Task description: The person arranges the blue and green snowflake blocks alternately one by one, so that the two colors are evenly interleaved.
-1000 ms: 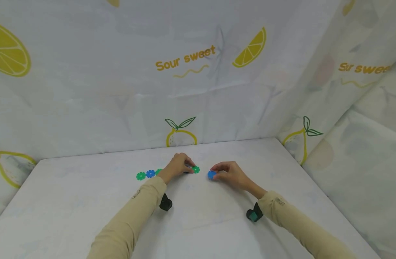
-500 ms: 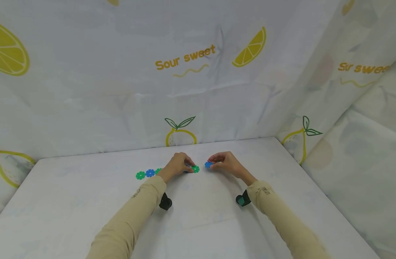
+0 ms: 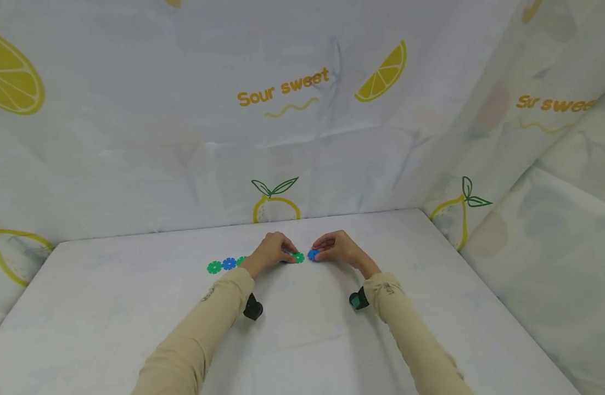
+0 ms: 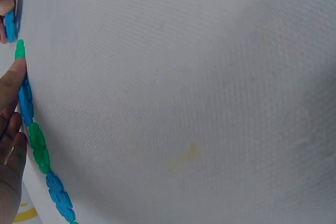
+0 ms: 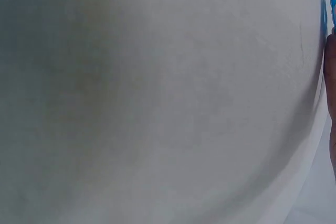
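Note:
A row of joined snowflake-shaped plastic discs, green and blue by turns, lies on the white table (image 3: 302, 334). Its left end is a green disc (image 3: 214, 267), followed by a blue disc (image 3: 229, 263). My left hand (image 3: 271, 252) pinches the row near its right end, where a green disc (image 3: 298, 257) shows past the fingertips; the hand hides part of the row. Just to the right, my right hand (image 3: 343, 249) pinches a separate blue disc (image 3: 313, 255). A small gap divides that disc from the green one, as the left wrist view also shows.
Behind the table hangs a white cloth (image 3: 184, 164) printed with lemons and lettering. More of the cloth (image 3: 569, 219) drapes along the right side. A dark wrist camera (image 3: 253, 308) sits under the left sleeve, another camera (image 3: 359, 299) under the right.
My right hand has brought its blue disc leftward and slightly away from me, closer to the green end disc. The left hand and the row have stayed put.

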A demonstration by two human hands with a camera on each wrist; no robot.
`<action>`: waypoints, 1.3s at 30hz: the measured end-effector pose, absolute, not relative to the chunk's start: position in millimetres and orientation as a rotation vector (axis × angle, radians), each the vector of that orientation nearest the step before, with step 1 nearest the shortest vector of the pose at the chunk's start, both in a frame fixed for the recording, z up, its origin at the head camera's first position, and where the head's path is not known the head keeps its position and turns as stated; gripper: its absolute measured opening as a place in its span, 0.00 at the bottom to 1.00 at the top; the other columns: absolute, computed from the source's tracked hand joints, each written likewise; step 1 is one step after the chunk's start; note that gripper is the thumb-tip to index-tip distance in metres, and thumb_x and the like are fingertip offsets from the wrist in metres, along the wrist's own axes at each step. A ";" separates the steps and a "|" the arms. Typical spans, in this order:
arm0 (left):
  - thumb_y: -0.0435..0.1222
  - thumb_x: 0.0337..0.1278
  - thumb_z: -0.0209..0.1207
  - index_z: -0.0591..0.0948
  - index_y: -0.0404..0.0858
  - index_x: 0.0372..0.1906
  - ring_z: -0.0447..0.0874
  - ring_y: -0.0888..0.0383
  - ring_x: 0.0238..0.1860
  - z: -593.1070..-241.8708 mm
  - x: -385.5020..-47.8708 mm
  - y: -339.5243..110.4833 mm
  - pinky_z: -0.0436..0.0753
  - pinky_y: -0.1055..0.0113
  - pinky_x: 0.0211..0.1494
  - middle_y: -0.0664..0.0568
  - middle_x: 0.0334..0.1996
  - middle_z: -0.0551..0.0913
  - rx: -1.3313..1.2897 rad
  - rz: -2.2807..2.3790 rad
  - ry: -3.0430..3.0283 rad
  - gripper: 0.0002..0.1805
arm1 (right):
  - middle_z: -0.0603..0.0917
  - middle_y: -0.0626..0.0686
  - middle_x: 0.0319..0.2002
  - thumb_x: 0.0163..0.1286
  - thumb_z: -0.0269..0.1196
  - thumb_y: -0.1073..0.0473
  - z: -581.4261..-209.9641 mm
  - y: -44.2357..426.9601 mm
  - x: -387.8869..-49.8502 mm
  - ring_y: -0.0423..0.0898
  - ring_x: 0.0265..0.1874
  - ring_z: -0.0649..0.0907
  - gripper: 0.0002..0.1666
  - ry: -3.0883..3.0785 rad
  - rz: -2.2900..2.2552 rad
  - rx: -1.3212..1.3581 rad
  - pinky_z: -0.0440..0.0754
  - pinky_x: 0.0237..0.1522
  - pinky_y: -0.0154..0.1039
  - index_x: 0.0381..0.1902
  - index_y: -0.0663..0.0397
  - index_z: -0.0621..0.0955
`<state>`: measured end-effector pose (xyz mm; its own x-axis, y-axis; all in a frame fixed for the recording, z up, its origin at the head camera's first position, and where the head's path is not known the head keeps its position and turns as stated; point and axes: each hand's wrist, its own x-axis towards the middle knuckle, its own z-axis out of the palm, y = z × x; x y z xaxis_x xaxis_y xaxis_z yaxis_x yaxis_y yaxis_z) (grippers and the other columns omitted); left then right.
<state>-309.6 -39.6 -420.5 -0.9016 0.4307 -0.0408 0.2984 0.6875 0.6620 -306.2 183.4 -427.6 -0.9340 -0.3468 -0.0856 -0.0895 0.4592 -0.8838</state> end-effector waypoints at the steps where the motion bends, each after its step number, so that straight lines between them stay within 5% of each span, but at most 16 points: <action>1: 0.33 0.45 0.72 0.88 0.37 0.36 0.79 0.54 0.47 -420.2 -309.5 -39.5 0.75 0.59 0.56 0.52 0.37 0.86 0.588 1.011 2.706 0.10 | 0.86 0.59 0.41 0.55 0.71 0.70 -426.8 182.4 -306.1 0.48 0.41 0.85 0.18 2.474 -1.444 -0.375 0.81 0.48 0.38 0.44 0.68 0.82; 39: 0.32 0.46 0.71 0.88 0.37 0.37 0.81 0.57 0.41 -417.2 -308.1 -38.1 0.78 0.63 0.50 0.52 0.36 0.87 0.555 0.993 2.700 0.10 | 0.86 0.56 0.37 0.52 0.71 0.73 -414.8 173.8 -312.3 0.46 0.36 0.84 0.14 2.626 -1.107 -0.547 0.82 0.43 0.37 0.39 0.66 0.84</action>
<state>-308.1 -38.1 -417.2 -0.9065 0.4168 -0.0668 0.2741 0.7017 0.6576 -312.3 173.8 -414.8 -0.9013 -0.4270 -0.0731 -0.2457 0.6428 -0.7256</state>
